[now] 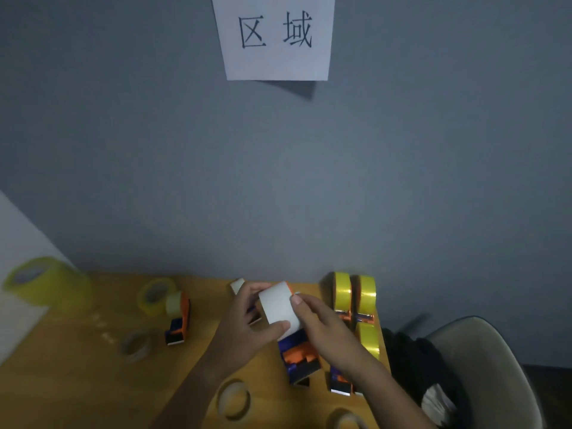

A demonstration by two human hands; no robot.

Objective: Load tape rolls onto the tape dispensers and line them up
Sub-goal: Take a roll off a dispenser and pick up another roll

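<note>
One view only, from the person's head, and it looked forward and slightly down at the wooden table, close enough that both forearms filled the lower middle. The grey wall behind the table took up most of the picture, with a paper sign high above it. A chair sat right of the table.

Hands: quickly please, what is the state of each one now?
Left hand: closed, holding the tape dispenser by its white roller.
Right hand: closed, holding the same dispenser.
</note>
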